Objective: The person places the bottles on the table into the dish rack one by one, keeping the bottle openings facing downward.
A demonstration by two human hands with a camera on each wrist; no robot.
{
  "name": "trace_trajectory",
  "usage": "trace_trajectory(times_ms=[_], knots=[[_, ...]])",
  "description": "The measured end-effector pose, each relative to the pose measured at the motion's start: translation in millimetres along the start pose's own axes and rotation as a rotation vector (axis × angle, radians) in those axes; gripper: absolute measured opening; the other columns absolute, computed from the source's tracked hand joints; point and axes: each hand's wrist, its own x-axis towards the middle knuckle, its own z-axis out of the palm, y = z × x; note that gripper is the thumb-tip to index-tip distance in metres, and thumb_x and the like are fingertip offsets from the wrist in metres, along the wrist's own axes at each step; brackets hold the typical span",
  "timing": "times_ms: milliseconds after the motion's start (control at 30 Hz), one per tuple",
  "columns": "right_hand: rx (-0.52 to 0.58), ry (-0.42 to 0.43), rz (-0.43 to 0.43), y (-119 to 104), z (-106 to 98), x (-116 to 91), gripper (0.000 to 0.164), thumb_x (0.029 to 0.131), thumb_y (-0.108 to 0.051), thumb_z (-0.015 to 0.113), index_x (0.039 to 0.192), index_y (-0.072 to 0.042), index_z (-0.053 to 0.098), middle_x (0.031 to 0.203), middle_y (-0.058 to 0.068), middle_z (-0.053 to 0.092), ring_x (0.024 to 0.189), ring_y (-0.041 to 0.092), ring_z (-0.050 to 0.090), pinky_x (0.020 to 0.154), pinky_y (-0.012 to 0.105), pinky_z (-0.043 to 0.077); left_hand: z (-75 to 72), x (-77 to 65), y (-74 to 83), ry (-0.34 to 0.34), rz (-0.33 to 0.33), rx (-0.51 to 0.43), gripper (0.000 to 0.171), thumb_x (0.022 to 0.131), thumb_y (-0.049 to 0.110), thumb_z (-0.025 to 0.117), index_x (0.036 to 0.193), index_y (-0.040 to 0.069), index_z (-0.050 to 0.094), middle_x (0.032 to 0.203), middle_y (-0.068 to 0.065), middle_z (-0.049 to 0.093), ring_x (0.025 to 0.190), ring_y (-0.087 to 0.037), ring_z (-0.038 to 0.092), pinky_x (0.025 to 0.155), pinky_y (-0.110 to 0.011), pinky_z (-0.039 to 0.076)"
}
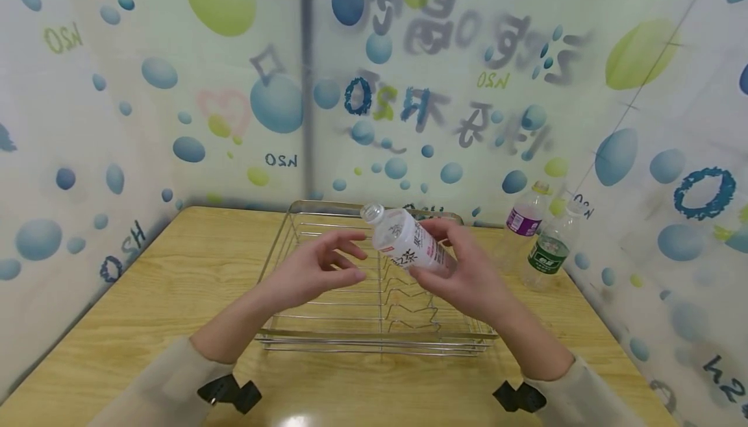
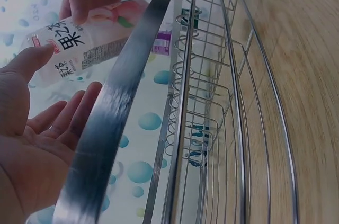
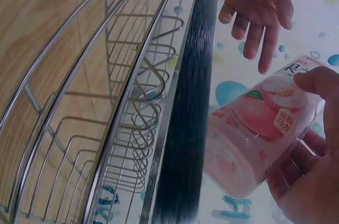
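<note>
The patterned wall (image 1: 409, 148) closes in the back of the table (image 1: 175, 271), whose flat top lets the wire rack (image 1: 350, 335) sit level on its base. The rack lies in the middle, directly in front of the person, probably so that both hands can work over it from either side.

The right hand (image 1: 464, 278) holds the peach bottle (image 1: 411, 239) around its lower part, thumb on one side and fingers on the other, a grip that seems meant to leave the upper end free. The left hand (image 1: 315, 268) is empty, its fingers and thumb apart and turned towards the bottle without touching it, as if kept near for support.

The peach bottle is in the air above the rack, tilted with its neck up and towards the left hand. The green-labelled bottle (image 1: 548, 255) and the purple-labelled bottle (image 1: 524, 219) stand upright near the table's back right, beside the rack; that spot likely keeps them within the right hand's reach yet out of its way.
</note>
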Motion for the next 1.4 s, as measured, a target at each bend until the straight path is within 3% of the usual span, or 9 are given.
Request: trace_trajectory(times_ms=[200,367,667,900,1100,1400], knots=[[0.051,-0.077,-0.059,-3.7,9.1,1.0,0.068,0.089,-0.007,0.090,0.149,-0.011,0.057,0.137,0.008,0.061,0.119,0.022,0.056,0.094,0.032,0.061,2.0,3.2,4.1,-0.024,-0.002,-0.150,0.066,0.098,0.016,0.085,0.156,0.016,0.053,0.142,-0.013,0.064,0.110,-0.024,0.075,0.085,-0.038,0.065],[0.038,-0.131,-0.057,-3.7,13.9,1.0,0.062,0.092,-0.012,0.088,0.147,-0.013,0.059,0.137,0.007,0.063,0.120,0.024,0.055,0.089,0.028,0.063,2.8,2.7,5.4,-0.038,-0.008,-0.237,0.073,0.095,0.011,0.087,0.159,0.019,0.052,0.137,-0.014,0.064,0.102,-0.026,0.074,0.079,-0.037,0.066],[0.007,-0.161,-0.065,-3.7,15.0,3.0,0.063,0.094,-0.020,0.089,0.150,-0.019,0.060,0.140,0.004,0.065,0.121,0.023,0.054,0.091,0.031,0.060,2.6,1.2,3.7,-0.019,-0.014,-0.269,0.071,0.093,0.008,0.088,0.156,0.016,0.056,0.129,-0.016,0.065,0.101,-0.025,0.073,0.085,-0.039,0.068],[0.125,-0.210,-0.008,2.4,10.3,2.9,0.074,0.094,-0.011,0.088,0.158,-0.006,0.050,0.156,0.018,0.050,0.136,0.035,0.057,0.099,0.031,0.063,-2.3,-0.8,-2.9,-0.004,-0.047,-0.280,0.075,0.092,0.009,0.089,0.158,0.016,0.052,0.139,-0.019,0.062,0.109,-0.026,0.075,0.090,-0.041,0.067],[0.035,-0.179,0.042,15.4,3.2,-0.8,0.077,0.094,-0.024,0.090,0.158,-0.014,0.050,0.157,0.015,0.056,0.137,0.032,0.059,0.105,0.045,0.060,-8.9,-4.1,-6.8,0.004,-0.072,-0.301,0.077,0.093,0.005,0.087,0.158,0.014,0.046,0.146,-0.023,0.064,0.113,-0.025,0.077,0.093,-0.041,0.066],[0.051,-0.189,0.059,28.0,-1.8,-4.5,0.074,0.095,-0.020,0.089,0.158,-0.013,0.051,0.152,0.010,0.060,0.126,0.028,0.062,0.094,0.030,0.060,-13.9,-7.0,-12.0,-0.010,-0.067,-0.331,0.080,0.096,0.004,0.084,0.162,0.011,0.038,0.153,-0.026,0.060,0.118,-0.024,0.078,0.096,-0.041,0.065]])
